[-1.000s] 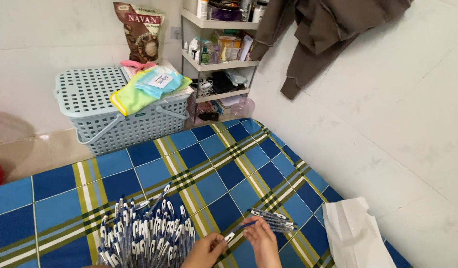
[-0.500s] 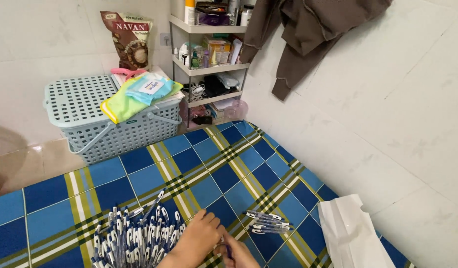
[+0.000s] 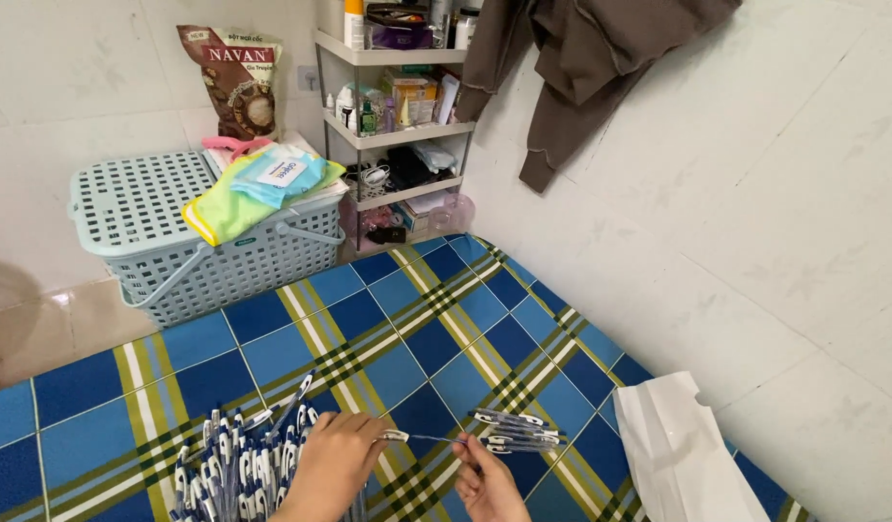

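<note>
While the left hand rests curled on the heap of blue-and-white pens, the right hand pinches one pen by its end — the other end meets the left fingers. A small sorted bundle lies apart on the plaid mat, beside a white paper bag.

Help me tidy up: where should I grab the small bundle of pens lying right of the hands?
Probably pinch the small bundle of pens across the middle of the barrels, coming from above. They lie flat and parallel on the plaid mat, clipped ends leftward, with bare mat around them.
</note>
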